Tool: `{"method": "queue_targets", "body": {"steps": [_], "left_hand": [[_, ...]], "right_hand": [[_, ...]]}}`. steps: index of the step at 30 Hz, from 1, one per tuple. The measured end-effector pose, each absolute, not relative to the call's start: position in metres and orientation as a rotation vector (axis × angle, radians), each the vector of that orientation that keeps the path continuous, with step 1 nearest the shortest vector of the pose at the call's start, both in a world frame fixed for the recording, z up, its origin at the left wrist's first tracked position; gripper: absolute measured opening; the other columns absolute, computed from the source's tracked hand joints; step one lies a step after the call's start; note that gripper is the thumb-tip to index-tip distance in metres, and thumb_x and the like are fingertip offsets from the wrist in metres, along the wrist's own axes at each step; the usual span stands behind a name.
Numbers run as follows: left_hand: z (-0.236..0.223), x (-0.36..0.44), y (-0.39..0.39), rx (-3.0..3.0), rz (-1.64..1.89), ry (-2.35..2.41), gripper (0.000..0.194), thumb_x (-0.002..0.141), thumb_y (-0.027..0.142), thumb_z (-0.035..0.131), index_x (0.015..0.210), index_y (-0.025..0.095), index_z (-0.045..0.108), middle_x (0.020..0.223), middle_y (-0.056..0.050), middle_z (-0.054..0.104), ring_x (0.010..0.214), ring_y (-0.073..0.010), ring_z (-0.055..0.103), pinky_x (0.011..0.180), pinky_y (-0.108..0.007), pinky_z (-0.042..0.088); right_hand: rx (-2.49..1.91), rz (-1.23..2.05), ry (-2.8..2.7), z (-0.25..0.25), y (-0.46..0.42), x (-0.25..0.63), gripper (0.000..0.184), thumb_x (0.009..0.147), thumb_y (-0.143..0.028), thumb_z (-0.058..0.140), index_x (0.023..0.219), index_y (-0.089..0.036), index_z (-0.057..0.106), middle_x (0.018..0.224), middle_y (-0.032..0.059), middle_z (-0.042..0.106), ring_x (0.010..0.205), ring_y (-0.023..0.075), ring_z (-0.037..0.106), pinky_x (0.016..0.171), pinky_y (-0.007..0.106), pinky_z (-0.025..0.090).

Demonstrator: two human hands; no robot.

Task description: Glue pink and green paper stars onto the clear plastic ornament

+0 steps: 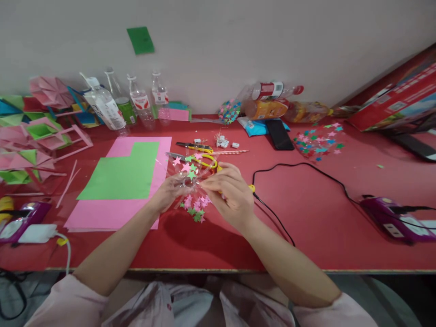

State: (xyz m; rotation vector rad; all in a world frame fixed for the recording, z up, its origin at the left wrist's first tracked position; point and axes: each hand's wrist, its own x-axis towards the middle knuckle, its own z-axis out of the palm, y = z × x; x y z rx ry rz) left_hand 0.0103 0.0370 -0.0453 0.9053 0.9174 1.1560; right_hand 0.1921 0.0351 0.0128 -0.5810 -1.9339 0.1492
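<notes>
My left hand (169, 192) is closed around a clear plastic piece (188, 181), which looks like a cut bottle top with strips spreading outward. Pink and green paper stars (191, 174) show on or through the plastic. On its other side my right hand (234, 194) has its thumb and fingers pinched together at the plastic; whatever lies between the fingertips is too small to make out. Just below the hands, a small heap of pink and green stars (195, 208) lies on the red table (211, 247). Scissors with yellow handles (210, 160) lie behind the plastic, partly hidden by it.
Pink and green paper sheets (126, 175) lie at left, beside folded paper crafts (41, 136). Bottles (140, 101) stand along the wall. A star-covered ball (229, 111), a phone (279, 134), more stars (320, 141) and a black cable (306, 164) are at right.
</notes>
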Motion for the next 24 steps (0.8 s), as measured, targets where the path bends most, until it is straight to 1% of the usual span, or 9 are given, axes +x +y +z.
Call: {"method": "queue_targets", "body": {"steps": [5, 9, 15, 18, 21, 24], "left_hand": [[-0.0480, 0.0103, 0.0364, 0.900, 1.176, 0.894, 0.026, 0.055, 0.016, 0.083, 0.078, 0.017, 0.071, 0.076, 0.001, 0.068, 0.074, -0.0106, 0.061, 0.075, -0.026, 0.048], [-0.0521, 0.0089, 0.0365, 0.881, 1.167, 0.894, 0.029, 0.056, 0.016, 0.083, 0.081, 0.017, 0.070, 0.077, 0.001, 0.069, 0.074, -0.0117, 0.063, 0.078, -0.028, 0.049], [-0.0539, 0.0083, 0.0367, 0.879, 1.173, 0.902, 0.030, 0.056, 0.017, 0.083, 0.083, 0.018, 0.069, 0.079, 0.000, 0.068, 0.078, -0.0130, 0.064, 0.081, -0.030, 0.049], [-0.0535, 0.0086, 0.0371, 0.884, 1.184, 0.903, 0.029, 0.056, 0.017, 0.083, 0.081, 0.018, 0.070, 0.078, 0.001, 0.068, 0.076, -0.0124, 0.063, 0.079, -0.029, 0.049], [-0.0531, 0.0086, 0.0378, 0.906, 1.196, 0.910, 0.030, 0.055, 0.017, 0.084, 0.082, 0.018, 0.070, 0.076, 0.001, 0.067, 0.075, -0.0115, 0.062, 0.080, -0.029, 0.049], [-0.0528, 0.0086, 0.0381, 0.900, 1.213, 0.907, 0.030, 0.054, 0.016, 0.084, 0.081, 0.018, 0.071, 0.079, 0.000, 0.068, 0.077, -0.0132, 0.063, 0.081, -0.031, 0.050]], "right_hand": [[-0.669, 0.227, -1.925, 0.0151, 0.0346, 0.1899, 0.016, 0.084, -0.011, 0.058, 0.090, -0.026, 0.060, 0.079, -0.0035, 0.070, 0.077, 0.0146, 0.061, 0.092, 0.041, 0.047], [-0.709, 0.243, -1.940, 0.0163, 0.0338, 0.1895, 0.019, 0.083, -0.011, 0.059, 0.094, -0.027, 0.059, 0.084, -0.0034, 0.070, 0.083, 0.0161, 0.059, 0.092, 0.040, 0.044], [-0.692, 0.245, -1.941, 0.0149, 0.0337, 0.1898, 0.022, 0.082, -0.011, 0.060, 0.098, -0.027, 0.058, 0.083, -0.0037, 0.070, 0.080, 0.0161, 0.059, 0.093, 0.041, 0.042], [-0.686, 0.270, -1.932, 0.0146, 0.0331, 0.1894, 0.025, 0.080, -0.011, 0.061, 0.099, -0.027, 0.057, 0.084, -0.0039, 0.070, 0.081, 0.0159, 0.059, 0.092, 0.040, 0.042], [-0.712, 0.257, -1.917, 0.0154, 0.0319, 0.1893, 0.024, 0.080, -0.014, 0.061, 0.100, -0.027, 0.057, 0.082, -0.0040, 0.069, 0.081, 0.0168, 0.059, 0.093, 0.042, 0.041], [-0.729, 0.218, -1.897, 0.0170, 0.0311, 0.1906, 0.022, 0.080, -0.018, 0.060, 0.100, -0.026, 0.057, 0.085, -0.0020, 0.068, 0.084, 0.0184, 0.060, 0.091, 0.043, 0.041]]}}
